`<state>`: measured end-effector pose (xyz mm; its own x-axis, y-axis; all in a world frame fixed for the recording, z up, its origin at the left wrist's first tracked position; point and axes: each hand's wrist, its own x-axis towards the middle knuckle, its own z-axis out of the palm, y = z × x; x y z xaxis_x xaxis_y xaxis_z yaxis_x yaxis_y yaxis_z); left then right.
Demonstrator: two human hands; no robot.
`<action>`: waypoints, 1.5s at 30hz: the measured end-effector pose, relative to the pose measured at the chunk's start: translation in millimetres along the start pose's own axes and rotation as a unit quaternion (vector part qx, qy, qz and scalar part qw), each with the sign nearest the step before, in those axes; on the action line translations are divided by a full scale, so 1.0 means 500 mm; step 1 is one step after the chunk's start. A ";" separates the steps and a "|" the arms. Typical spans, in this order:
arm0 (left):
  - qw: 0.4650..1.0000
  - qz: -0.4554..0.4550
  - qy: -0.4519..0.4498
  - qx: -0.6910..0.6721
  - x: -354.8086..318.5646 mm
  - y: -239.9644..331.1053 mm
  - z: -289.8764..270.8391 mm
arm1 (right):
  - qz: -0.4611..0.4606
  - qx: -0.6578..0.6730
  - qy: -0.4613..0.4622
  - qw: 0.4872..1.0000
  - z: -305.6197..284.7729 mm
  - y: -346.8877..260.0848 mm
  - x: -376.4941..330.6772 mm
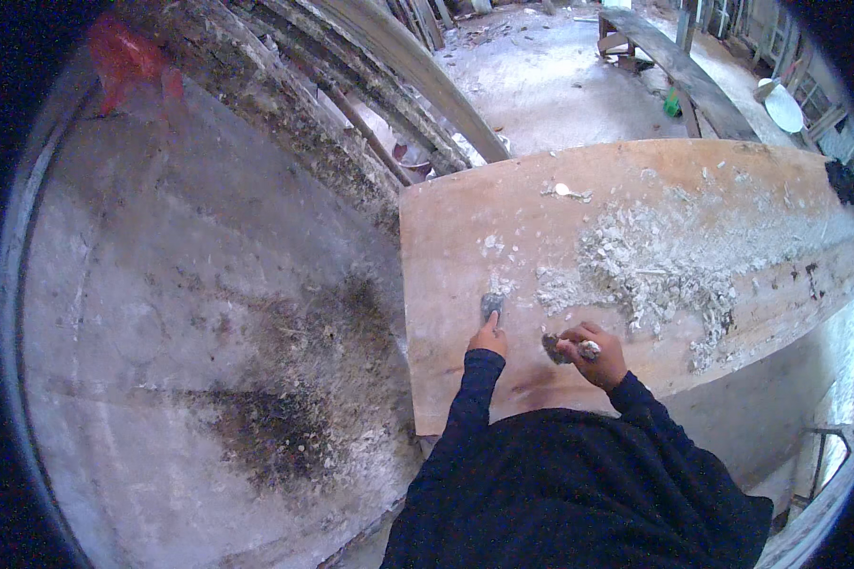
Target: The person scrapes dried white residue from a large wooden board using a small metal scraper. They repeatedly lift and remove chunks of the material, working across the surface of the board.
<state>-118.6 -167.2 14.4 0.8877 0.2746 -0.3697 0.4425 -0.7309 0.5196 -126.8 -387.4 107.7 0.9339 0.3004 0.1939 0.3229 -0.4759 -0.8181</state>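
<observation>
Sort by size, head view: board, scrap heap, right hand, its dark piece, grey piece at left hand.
1. Board
2. Scrap heap
3. Right hand
4. Dark piece and grey piece: too alike to rank, both partly covered

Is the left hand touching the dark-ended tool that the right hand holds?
Apart. The head view shows it: a strip of board lies visible between the left hand and the dark-ended tool in the right hand.

Head-worn fisheye, facing steeply down, wooden board (446,256) near
</observation>
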 end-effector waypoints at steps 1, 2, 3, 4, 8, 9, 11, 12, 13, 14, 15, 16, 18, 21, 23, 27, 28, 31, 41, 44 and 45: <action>1.000 0.015 0.003 0.003 0.002 0.003 -0.009 | 0.002 -0.001 -0.002 1.000 -0.001 -0.002 -0.004; 0.999 0.004 -0.038 0.025 -0.011 0.004 -0.019 | 0.004 0.000 -0.005 1.000 -0.001 -0.002 -0.005; 0.999 0.009 -0.040 0.032 -0.019 -0.003 -0.016 | -0.003 -0.002 0.002 1.000 -0.001 0.002 -0.005; 0.998 0.015 -0.042 0.040 -0.031 -0.013 -0.010 | -0.009 -0.004 0.009 1.000 0.000 0.008 -0.004; 0.999 -0.008 -0.050 0.022 -0.024 -0.001 -0.015 | 0.004 -0.012 0.009 1.000 -0.002 0.007 0.000; 0.999 -0.009 -0.041 0.016 -0.021 0.002 -0.017 | 0.003 -0.009 0.009 1.000 0.001 0.005 0.000; 0.999 0.019 -0.029 0.020 -0.009 -0.006 -0.015 | 0.001 -0.003 0.015 1.000 0.003 0.002 0.003; 0.999 0.036 -0.023 0.023 -0.002 -0.008 -0.014 | -0.013 -0.009 0.018 1.000 0.007 0.003 0.003; 0.999 0.035 -0.028 0.016 -0.009 -0.016 -0.012 | -0.026 -0.014 0.021 0.999 0.014 0.005 0.002; 0.999 0.039 -0.037 0.010 -0.025 -0.025 -0.004 | -0.036 -0.023 0.027 0.999 0.015 0.010 0.002; 0.998 0.040 -0.047 0.004 -0.041 -0.031 -0.003 | -0.027 -0.027 0.024 0.999 0.015 0.011 0.002; 0.998 0.043 -0.048 -0.004 -0.047 -0.031 -0.003 | -0.017 -0.031 0.021 0.999 0.014 0.012 0.001; 0.999 0.014 -0.035 0.008 -0.042 -0.025 0.002 | 0.004 -0.022 0.004 1.000 0.018 0.006 -0.006; 1.000 0.013 0.000 -0.001 0.001 -0.018 0.000 | 0.028 -0.008 -0.013 0.999 0.012 -0.009 -0.003; 1.000 0.018 0.001 -0.001 0.008 -0.011 -0.002 | 0.027 -0.013 -0.010 0.999 0.007 -0.013 -0.003; 0.999 0.029 -0.024 0.001 -0.037 -0.036 0.010 | -0.002 -0.007 0.036 0.999 0.015 0.009 -0.011; 0.999 0.040 -0.025 -0.005 -0.038 -0.050 0.021 | 0.003 -0.005 0.037 0.999 0.012 0.009 -0.010; 0.999 -0.021 -0.041 0.020 -0.037 -0.001 -0.018 | 0.018 -0.012 0.021 1.000 0.010 0.014 -0.012; 0.999 0.023 -0.045 0.012 -0.037 -0.029 -0.011 | 0.002 -0.018 0.014 1.000 0.014 0.001 -0.007; 0.999 0.033 -0.024 -0.008 -0.019 -0.031 -0.014 | 0.013 -0.002 0.011 1.000 0.007 -0.012 0.001; 0.999 0.026 -0.030 0.002 -0.022 -0.026 -0.012 | 0.007 -0.009 0.014 1.000 0.009 -0.009 -0.001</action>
<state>-133.2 -156.7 16.5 0.9004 0.1987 -0.3870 0.3951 -0.7459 0.5363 -129.3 -381.8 108.9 0.9421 0.2704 0.1982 0.3127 -0.4954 -0.8104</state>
